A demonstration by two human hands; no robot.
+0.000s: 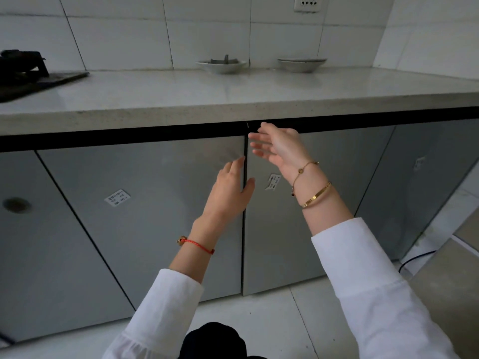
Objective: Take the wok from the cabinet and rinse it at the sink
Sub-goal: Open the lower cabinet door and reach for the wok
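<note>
While both doors stood closed, left hand and right hand reached the seam, fingers straight, holding nothing; hooking a door edge looked best.

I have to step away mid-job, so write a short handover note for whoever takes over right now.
Left hand: open, fingertips at the seam between the two middle cabinet doors, holding nothing.
Right hand: open, raised near the top of the right-hand door, holding nothing.
Things: both doors look closed; wok not in view, sink not in view. Two bowls sit at the back of the countertop.
Done: person is at the cabinet.
Left: open the doors, take out the wok, carry it to the sink, rinse.
</note>
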